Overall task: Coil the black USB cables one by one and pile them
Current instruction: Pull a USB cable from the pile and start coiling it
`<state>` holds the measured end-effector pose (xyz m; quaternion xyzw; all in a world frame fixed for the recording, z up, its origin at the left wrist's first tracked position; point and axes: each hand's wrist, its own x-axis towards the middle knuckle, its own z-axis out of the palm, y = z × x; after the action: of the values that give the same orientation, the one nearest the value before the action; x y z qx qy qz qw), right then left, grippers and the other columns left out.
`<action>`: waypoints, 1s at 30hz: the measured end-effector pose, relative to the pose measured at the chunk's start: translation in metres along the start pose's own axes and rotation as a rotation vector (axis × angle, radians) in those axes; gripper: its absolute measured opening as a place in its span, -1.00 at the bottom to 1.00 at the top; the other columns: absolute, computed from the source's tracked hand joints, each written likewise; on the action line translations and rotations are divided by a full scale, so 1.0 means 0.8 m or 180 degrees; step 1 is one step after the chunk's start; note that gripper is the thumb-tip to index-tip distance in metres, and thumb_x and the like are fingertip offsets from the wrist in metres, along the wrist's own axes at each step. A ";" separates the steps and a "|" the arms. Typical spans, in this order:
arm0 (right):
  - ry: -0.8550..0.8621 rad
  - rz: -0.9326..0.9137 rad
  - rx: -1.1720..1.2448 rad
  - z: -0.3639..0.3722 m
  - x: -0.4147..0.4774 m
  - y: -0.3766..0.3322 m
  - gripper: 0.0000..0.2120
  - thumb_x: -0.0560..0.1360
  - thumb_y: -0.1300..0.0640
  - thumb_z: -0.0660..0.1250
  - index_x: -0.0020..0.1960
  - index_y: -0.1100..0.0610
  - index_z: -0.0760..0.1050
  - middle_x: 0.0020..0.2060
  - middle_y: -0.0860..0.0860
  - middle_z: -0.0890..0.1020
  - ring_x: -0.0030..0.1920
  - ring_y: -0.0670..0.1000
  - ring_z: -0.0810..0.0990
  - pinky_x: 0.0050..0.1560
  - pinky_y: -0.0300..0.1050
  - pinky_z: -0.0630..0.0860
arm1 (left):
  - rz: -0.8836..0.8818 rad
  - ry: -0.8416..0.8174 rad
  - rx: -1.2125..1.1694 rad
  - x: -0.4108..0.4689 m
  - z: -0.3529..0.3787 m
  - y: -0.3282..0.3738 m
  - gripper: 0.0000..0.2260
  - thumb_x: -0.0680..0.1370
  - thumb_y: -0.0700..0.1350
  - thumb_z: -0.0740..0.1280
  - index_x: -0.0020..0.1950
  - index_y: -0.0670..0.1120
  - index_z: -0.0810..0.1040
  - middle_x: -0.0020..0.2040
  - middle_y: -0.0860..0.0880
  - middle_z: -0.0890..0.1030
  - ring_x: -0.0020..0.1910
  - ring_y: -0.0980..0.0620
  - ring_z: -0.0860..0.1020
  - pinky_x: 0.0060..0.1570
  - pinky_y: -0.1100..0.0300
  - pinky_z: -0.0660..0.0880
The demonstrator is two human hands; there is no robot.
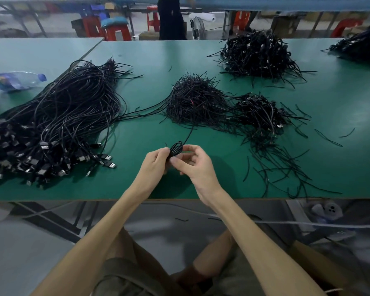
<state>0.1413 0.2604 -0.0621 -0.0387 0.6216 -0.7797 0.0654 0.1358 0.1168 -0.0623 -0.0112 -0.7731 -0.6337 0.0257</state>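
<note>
My left hand (156, 162) grips a small coil of black USB cable (176, 148) just above the green table (222, 165) near its front edge. My right hand (193, 162) is close against the coil, thumb and fingers curled at its right side. The cable's loose tail (189, 133) runs up toward a pile of short black ties (194, 99) in the middle. A large bundle of uncoiled USB cables (58, 122) lies at the left, plugs toward me. A pile of coiled cables (261, 112) sits right of the middle.
A bigger heap of coiled cables (256, 54) lies at the back right, another (361, 48) at the far right edge. Loose black ties (286, 167) are scattered at the front right. A plastic bottle (15, 81) lies at the left. A person (171, 18) stands behind the table.
</note>
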 end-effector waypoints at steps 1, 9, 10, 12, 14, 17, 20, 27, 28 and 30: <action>-0.0087 -0.0022 -0.0029 0.000 0.000 0.000 -0.63 0.47 0.23 0.53 0.20 0.06 0.49 -0.17 -0.09 0.69 -0.12 -0.11 0.64 -0.13 -0.22 0.55 | -0.0011 -0.0011 -0.0087 0.000 -0.001 0.000 -0.64 0.66 -0.04 0.13 -0.33 0.02 0.45 -0.47 0.14 0.36 -0.50 0.17 0.27 -0.49 0.32 0.24; -0.0485 -0.0340 -0.0351 -0.001 -0.002 -0.003 -0.58 0.49 0.30 0.45 0.26 -0.08 0.61 -0.22 0.01 0.50 -0.16 -0.04 0.43 0.01 -0.12 0.45 | -0.0212 -0.0060 -0.0344 0.000 -0.004 0.001 -0.60 0.66 -0.14 0.14 -0.37 -0.05 0.50 -0.49 0.14 0.29 -0.51 0.16 0.20 -0.53 0.34 0.18; -0.0495 -0.0347 -0.0436 0.000 -0.003 -0.003 -0.60 0.49 0.28 0.45 0.24 -0.08 0.62 -0.16 0.09 0.55 -0.13 0.02 0.46 0.07 -0.05 0.48 | -0.0183 -0.0068 -0.0319 -0.001 -0.004 0.001 -0.65 0.64 -0.11 0.15 -0.30 -0.17 0.52 -0.49 0.13 0.28 -0.51 0.16 0.19 -0.52 0.32 0.17; -0.0465 -0.0326 -0.0570 0.003 -0.005 -0.004 -0.64 0.48 0.20 0.46 0.21 -0.13 0.63 0.05 0.16 0.64 0.02 0.13 0.56 0.22 0.03 0.51 | -0.0170 -0.0046 -0.0259 0.000 -0.003 0.001 -0.66 0.59 -0.06 0.17 -0.20 -0.27 0.54 -0.50 0.13 0.28 -0.52 0.16 0.19 -0.50 0.27 0.16; -0.0384 -0.0305 -0.0682 0.005 -0.007 -0.004 -0.67 0.47 0.12 0.48 0.14 -0.23 0.62 0.15 0.09 0.62 0.11 0.04 0.59 0.25 -0.05 0.52 | -0.0182 -0.0007 -0.0285 0.000 -0.002 0.001 -0.66 0.63 -0.12 0.16 -0.18 -0.10 0.68 -0.51 0.14 0.30 -0.54 0.17 0.21 -0.52 0.29 0.18; -0.0317 -0.0407 -0.0883 0.006 -0.006 -0.001 -0.71 0.48 0.06 0.49 0.05 -0.31 0.60 0.16 -0.04 0.55 0.09 -0.17 0.60 0.17 -0.28 0.48 | -0.0171 0.0027 -0.0376 -0.002 -0.001 0.004 -0.56 0.66 -0.19 0.13 -0.17 0.09 0.74 -0.52 0.15 0.30 -0.55 0.19 0.21 -0.56 0.36 0.18; -0.0227 -0.0536 -0.1139 0.006 -0.005 0.005 -0.74 0.50 0.02 0.50 0.17 -0.08 0.57 0.16 -0.09 0.49 0.08 -0.18 0.61 0.16 -0.23 0.51 | -0.0180 0.0067 -0.0366 -0.005 -0.001 0.008 -0.57 0.64 -0.14 0.16 -0.36 0.05 0.65 -0.52 0.13 0.27 -0.55 0.16 0.19 -0.55 0.33 0.18; 0.0044 -0.0596 -0.1267 0.007 -0.007 0.010 -0.86 0.52 0.13 0.49 0.03 0.07 0.57 -0.09 -0.11 0.68 -0.05 -0.15 0.63 0.02 -0.22 0.55 | -0.0148 0.0214 -0.0119 -0.004 0.000 0.001 -0.63 0.66 -0.12 0.16 -0.35 -0.13 0.36 -0.51 0.05 0.27 -0.55 0.10 0.19 -0.54 0.27 0.17; 0.0033 -0.0575 -0.1231 0.008 -0.008 0.012 -0.89 0.53 0.15 0.47 0.00 0.08 0.55 -0.15 -0.15 0.68 -0.12 -0.17 0.63 -0.07 -0.26 0.54 | -0.0145 0.0214 -0.0108 -0.005 0.000 0.000 -0.60 0.66 -0.12 0.17 -0.39 -0.12 0.34 -0.52 0.05 0.28 -0.55 0.10 0.19 -0.54 0.27 0.17; 0.0064 -0.0588 -0.1220 0.010 -0.009 0.015 -0.90 0.55 0.20 0.44 -0.05 0.09 0.52 -0.24 -0.23 0.67 -0.23 -0.19 0.62 -0.18 -0.31 0.51 | -0.0127 0.0223 -0.0074 -0.006 0.000 0.000 -0.58 0.66 -0.11 0.17 -0.41 -0.08 0.32 -0.53 0.05 0.29 -0.55 0.08 0.20 -0.53 0.24 0.17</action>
<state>0.1504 0.2508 -0.0720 -0.0995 0.7529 -0.6502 -0.0212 0.1405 0.1167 -0.0627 0.0261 -0.7644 -0.6430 0.0400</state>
